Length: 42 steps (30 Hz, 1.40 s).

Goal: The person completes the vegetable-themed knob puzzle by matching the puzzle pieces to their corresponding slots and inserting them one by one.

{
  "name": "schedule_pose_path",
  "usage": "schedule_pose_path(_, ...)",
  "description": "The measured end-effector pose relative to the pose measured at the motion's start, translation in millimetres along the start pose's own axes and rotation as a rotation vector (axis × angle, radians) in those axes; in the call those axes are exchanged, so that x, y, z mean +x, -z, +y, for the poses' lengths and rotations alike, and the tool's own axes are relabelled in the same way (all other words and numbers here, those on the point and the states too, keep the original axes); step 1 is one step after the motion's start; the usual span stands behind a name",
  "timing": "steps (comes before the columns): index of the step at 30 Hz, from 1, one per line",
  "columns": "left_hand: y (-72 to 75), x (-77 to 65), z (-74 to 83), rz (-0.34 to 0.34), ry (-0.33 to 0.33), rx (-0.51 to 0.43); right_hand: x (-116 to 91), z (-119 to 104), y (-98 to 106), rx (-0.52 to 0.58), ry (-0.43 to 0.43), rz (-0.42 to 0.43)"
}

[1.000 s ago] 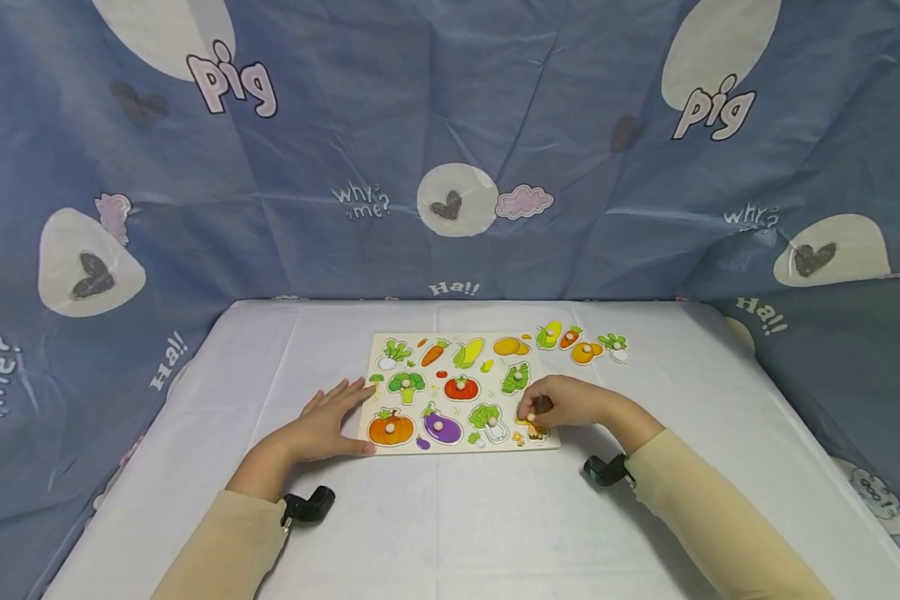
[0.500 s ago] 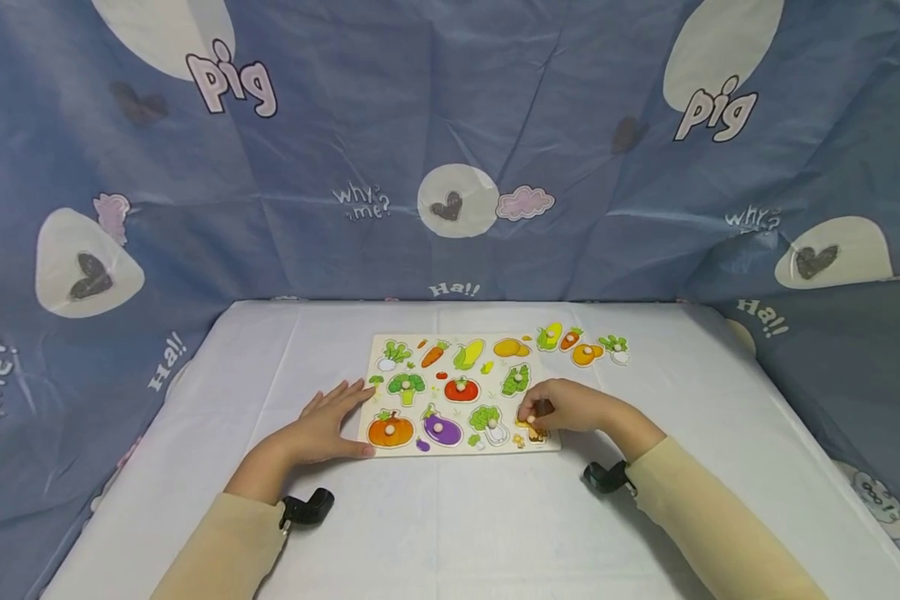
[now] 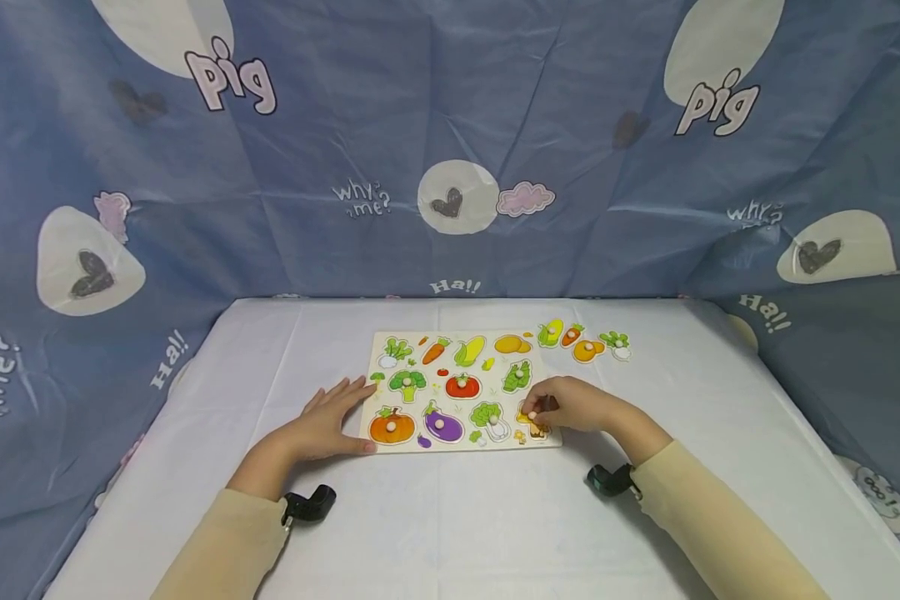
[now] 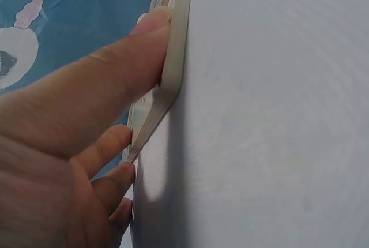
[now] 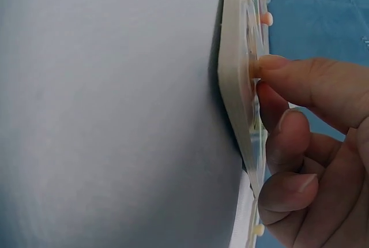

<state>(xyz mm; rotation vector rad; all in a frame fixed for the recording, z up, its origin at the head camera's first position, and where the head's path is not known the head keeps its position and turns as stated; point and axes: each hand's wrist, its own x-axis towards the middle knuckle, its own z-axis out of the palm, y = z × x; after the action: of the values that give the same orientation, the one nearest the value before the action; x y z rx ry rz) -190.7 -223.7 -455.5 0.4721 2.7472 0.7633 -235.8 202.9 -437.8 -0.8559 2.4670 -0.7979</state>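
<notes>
A wooden knob puzzle board (image 3: 420, 447) with vegetable pictures lies on the white-covered table. At its lower right corner, my right hand (image 3: 573, 405) pinches the small knob of a mushroom puzzle piece (image 3: 537, 431) between thumb and index finger. The right wrist view shows the thumb (image 5: 311, 81) against that knob, with the other fingers curled below; the hand partly hides the piece. My left hand (image 3: 321, 427) lies spread at the board's left side, fingertips over the edge. In the left wrist view, the thumb (image 4: 109, 69) rests along the board's near corner.
Beyond the board's far right corner lie loose pieces: corn (image 3: 551, 333), carrot (image 3: 572, 335), potato (image 3: 587, 351) and radish (image 3: 616, 345). Knobbed pieces such as the pumpkin (image 3: 382, 429), eggplant (image 3: 450, 429) and tomato (image 3: 471, 388) sit in the board. A patterned blue cloth (image 3: 345, 258) surrounds the table.
My right fingers have shifted only very slightly at the mushroom piece. The left hand, the board and the loose pieces stay where they were.
</notes>
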Motion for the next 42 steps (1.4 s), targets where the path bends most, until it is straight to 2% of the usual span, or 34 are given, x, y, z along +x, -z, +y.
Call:
schedule_pose_path(10, 1.4, -0.9, 0.6, 0.003, -0.002, -0.008, -9, -5, 9, -0.022, 0.003, 0.046)
schedule_pose_path(17, -0.6, -1.0, -0.8, -0.002, -0.005, -0.006, -22, -8, 24, -0.051, 0.023, 0.154)
schedule_pose_path(25, -1.7, 0.3, -0.3, -0.003, -0.001, -0.002, -35, 2, 44, -0.048, 0.02, 0.291)
schedule_pose_path(32, -0.7, 0.3, -0.3, 0.002, -0.003, 0.001, -36, 19, 61, -0.049, -0.077, 0.43)
schedule_pose_path(42, -1.0, 0.1, -1.7, 0.005, -0.005, -0.001, -25, 49, 73, -0.059, -0.212, 0.461)
